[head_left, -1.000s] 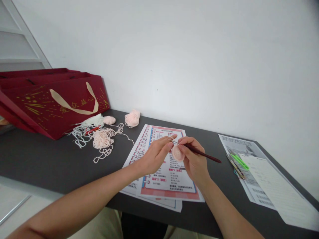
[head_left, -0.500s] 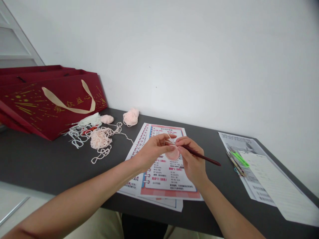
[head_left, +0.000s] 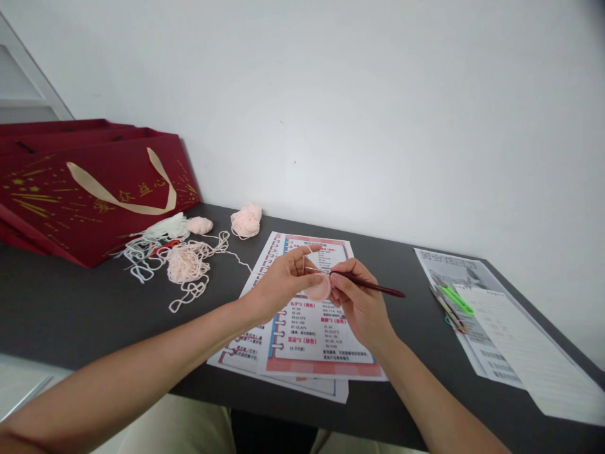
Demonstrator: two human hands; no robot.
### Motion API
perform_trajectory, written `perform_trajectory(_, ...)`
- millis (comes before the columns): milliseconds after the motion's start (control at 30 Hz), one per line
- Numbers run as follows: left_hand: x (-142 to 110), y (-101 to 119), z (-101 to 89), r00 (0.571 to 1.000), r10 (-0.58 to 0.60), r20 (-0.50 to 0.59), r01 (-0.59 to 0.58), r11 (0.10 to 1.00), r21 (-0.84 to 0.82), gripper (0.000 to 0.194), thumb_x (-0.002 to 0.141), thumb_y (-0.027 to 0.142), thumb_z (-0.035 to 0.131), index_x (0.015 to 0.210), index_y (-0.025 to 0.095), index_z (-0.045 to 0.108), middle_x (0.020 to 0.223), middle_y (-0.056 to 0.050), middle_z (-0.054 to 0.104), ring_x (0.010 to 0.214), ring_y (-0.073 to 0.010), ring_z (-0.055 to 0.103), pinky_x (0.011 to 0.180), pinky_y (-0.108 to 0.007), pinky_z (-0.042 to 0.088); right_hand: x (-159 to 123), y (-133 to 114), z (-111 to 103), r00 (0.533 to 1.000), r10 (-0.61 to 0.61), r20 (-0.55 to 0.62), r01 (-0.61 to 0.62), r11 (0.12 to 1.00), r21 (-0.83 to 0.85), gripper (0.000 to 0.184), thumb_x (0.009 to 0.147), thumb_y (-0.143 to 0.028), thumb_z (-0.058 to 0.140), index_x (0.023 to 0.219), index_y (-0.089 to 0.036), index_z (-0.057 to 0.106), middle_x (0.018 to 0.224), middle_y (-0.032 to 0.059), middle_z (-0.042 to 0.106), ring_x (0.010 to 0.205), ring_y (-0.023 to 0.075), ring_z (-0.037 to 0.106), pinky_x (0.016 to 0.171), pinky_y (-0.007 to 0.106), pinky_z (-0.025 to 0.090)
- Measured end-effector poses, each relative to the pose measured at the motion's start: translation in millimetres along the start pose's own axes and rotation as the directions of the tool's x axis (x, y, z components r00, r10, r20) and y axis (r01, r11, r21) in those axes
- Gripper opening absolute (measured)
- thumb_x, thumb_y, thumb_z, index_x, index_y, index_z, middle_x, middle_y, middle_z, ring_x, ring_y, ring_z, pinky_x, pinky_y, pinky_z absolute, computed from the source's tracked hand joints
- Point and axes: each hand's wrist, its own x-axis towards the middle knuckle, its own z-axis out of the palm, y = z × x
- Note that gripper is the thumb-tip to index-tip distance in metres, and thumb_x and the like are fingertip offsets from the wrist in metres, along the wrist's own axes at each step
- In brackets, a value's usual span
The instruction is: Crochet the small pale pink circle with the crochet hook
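My left hand pinches a small round pale pink crochet piece, with a strand of yarn looped over its raised index finger. In my right hand is a crochet hook with a dark reddish-brown handle, pointing left at the top edge of the piece. The hook's tip is too small to make out among the stitches. Both hands are above a printed pattern sheet. A pale yarn strand runs from a loose tangle of pink yarn on the left towards my left hand.
Dark red gift bags lean at the back left. Near them are white yarn, a small pink ball and a larger pink ball. Green thread snips lie on papers at the right of the dark table.
Both hands have shifted slightly left with the crochet piece and hook. My left index finger is stretched out more, and the hook handle lies a little flatter.
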Motion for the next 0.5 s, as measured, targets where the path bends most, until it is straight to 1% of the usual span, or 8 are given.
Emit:
perform_trajectory(167,-1.6,-5.1,-2.7,1.0,-0.006,0.005,0.006,0.999,-0.037,0.06,0.071,0.022,0.072,0.127,0.016,0.05,0.075,0.002,0.061,0.067,-0.0111,0.056,0.064,-0.025,0.041,-0.1,-4.2,3.6,0.996,0.088,-0.011,-0.087,0.991,0.106,0.011,0.071,-0.018,0.069,0.071,-0.02,0.058,0.056,-0.005,0.054,0.047,0.0071,0.043,0.045,0.02,0.032)
perform_trajectory(267,-4.2,-0.9,-1.8,0.999,-0.007,-0.038,0.006,1.0,-0.002,0.061,0.071,0.02,0.072,0.127,0.014,0.049,0.072,0.002,0.059,0.065,-0.0102,0.054,0.063,-0.025,0.04,0.1,-7.7,2.5,0.993,0.117,0.03,-0.12,0.984,0.132,0.01,0.072,-0.017,0.067,0.07,-0.02,0.058,0.058,-0.0038,0.057,0.048,0.0074,0.045,0.044,0.02,0.031)
perform_trajectory(367,-6.1,3.5,-1.6,0.997,0.006,-0.081,-0.004,1.0,0.026,0.059,0.071,0.019,0.071,0.126,0.013,0.049,0.071,0.003,0.058,0.063,-0.0095,0.052,0.061,-0.024,0.038,0.4,-10.3,0.7,0.996,0.084,0.044,-0.087,0.993,0.082,0.009,0.073,-0.017,0.066,0.07,-0.02,0.059,0.06,-0.0027,0.059,0.048,0.0083,0.047,0.044,0.021,0.032)
perform_trajectory(500,-7.2,4.2,-3.8,0.996,0.029,-0.082,-0.022,0.997,0.08,0.058,0.072,0.019,0.069,0.126,0.013,0.048,0.07,0.003,0.057,0.063,-0.0102,0.051,0.061,-0.025,0.037,1.8,-10.7,-0.9,0.999,-0.001,0.036,0.001,1.0,-0.01,0.009,0.073,-0.014,0.065,0.068,-0.019,0.059,0.057,-0.0028,0.058,0.047,0.0092,0.046,0.045,0.023,0.033)
